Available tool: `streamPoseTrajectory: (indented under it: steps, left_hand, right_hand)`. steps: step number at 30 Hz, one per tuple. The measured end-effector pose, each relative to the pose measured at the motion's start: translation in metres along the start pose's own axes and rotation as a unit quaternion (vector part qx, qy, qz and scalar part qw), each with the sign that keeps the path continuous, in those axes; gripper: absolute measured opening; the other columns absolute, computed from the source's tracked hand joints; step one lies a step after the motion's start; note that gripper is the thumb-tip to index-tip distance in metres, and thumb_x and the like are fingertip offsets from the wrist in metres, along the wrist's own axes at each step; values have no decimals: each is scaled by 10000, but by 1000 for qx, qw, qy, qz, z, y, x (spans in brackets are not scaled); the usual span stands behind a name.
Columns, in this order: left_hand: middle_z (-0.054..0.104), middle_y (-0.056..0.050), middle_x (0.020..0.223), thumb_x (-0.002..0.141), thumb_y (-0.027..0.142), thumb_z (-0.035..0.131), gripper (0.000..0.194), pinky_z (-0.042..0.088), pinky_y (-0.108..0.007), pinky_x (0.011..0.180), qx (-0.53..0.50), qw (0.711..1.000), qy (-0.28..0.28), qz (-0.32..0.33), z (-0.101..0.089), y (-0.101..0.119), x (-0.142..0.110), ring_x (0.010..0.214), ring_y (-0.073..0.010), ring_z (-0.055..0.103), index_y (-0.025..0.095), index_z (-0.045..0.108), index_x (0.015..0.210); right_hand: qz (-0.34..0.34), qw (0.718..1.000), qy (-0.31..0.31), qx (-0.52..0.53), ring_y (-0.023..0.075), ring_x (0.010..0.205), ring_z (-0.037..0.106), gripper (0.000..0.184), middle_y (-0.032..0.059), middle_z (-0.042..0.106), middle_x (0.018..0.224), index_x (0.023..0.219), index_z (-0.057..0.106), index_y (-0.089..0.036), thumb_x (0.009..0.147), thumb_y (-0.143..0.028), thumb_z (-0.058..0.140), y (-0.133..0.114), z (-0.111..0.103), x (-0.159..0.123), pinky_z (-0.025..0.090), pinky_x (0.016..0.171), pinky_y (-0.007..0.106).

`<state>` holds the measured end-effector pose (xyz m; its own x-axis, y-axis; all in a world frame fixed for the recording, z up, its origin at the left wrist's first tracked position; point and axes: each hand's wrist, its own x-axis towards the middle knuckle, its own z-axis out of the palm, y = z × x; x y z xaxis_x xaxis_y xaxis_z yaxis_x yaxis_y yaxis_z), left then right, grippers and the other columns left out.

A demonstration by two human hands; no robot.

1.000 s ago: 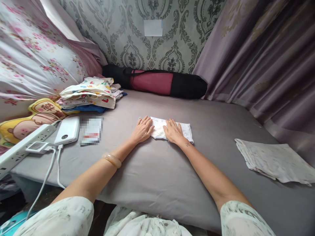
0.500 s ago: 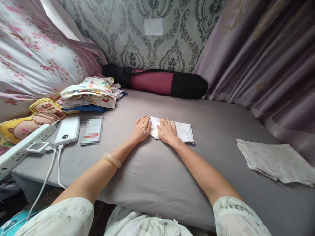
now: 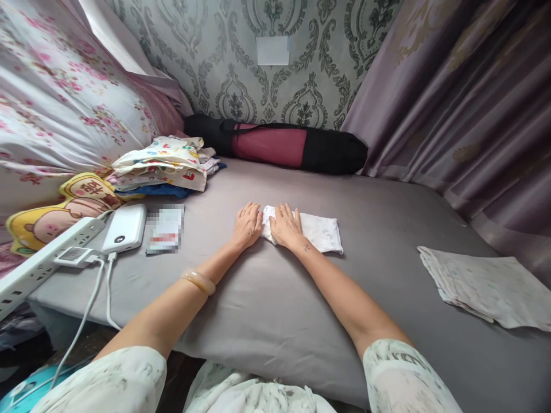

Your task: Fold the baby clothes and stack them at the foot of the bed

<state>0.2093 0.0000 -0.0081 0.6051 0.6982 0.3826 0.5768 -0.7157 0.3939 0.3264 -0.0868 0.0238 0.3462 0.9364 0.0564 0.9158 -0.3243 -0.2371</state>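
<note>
A folded white cloth garment [image 3: 321,230] with a faint pattern lies on the grey sheet [image 3: 275,310] in front of me. My right hand [image 3: 285,225] rests flat on its left part, fingers stretched out and a little spread. At the garment's left end is my left hand [image 3: 248,225], palm down with the fingers extended, touching or covering that edge. What lies under both palms is hidden. Off to the right lies another folded pale garment [image 3: 488,287], apart from both hands.
A pile of folded clothes [image 3: 163,163] sits at the back left, near a yellow cushion [image 3: 64,212]. A white power bank [image 3: 124,228], a power strip [image 3: 51,267] with cables and a blurred packet [image 3: 166,229] lie at left. A black-and-red long bag [image 3: 269,144] lies along the wall.
My right hand has slid slightly left along the garment, closer to my left hand, baring more of its right part. The whole view has shifted a little.
</note>
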Motion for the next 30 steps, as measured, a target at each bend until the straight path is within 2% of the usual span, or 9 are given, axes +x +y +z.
streamPoseTrajectory:
  steps: [5,13,17,23,30]
  left_hand:
    - [581,-133,1347,995,296,277,400,296,-424,1141,-16,1000,1,-17,0,-1,1,1393,-252,390,141,530,1263]
    - [583,-144,1339,996,316,272,413,301,-436,1134,-37,999,2,-20,-2,-1,1,1390,-264,394,129,531,1258]
    - [587,-145,1331,1004,364,246,443,312,-439,1127,-52,998,17,-23,-2,-4,1,1382,-262,404,135,532,1254]
    - [583,-149,1335,1008,395,191,503,327,-443,1116,-80,995,41,-38,-1,-8,1,1350,-257,440,131,534,1264]
    - [614,-143,1278,1001,389,194,492,367,-439,1083,-83,995,38,-50,-5,-7,1,1257,-251,517,153,557,1234]
  right_hand:
    - [0,1000,15,-6,261,1452,227,572,156,333,1557,1480,355,-50,1004,-348,248,-2,12,1,69,1171,480]
    - [10,1000,-23,2,270,1463,200,581,160,296,1572,1488,339,-40,1003,-346,242,-3,3,2,86,1173,499]
    - [-5,1000,-13,9,271,1471,178,566,157,264,1585,1490,336,-52,1002,-324,243,-10,1,4,82,1176,501]
    - [-21,999,-10,27,242,1481,154,591,143,250,1593,1498,323,-58,1010,-367,196,-26,8,8,67,1189,466]
    - [-23,999,1,45,254,1475,178,587,152,262,1588,1489,340,-58,1008,-366,204,-27,17,8,91,1189,477]
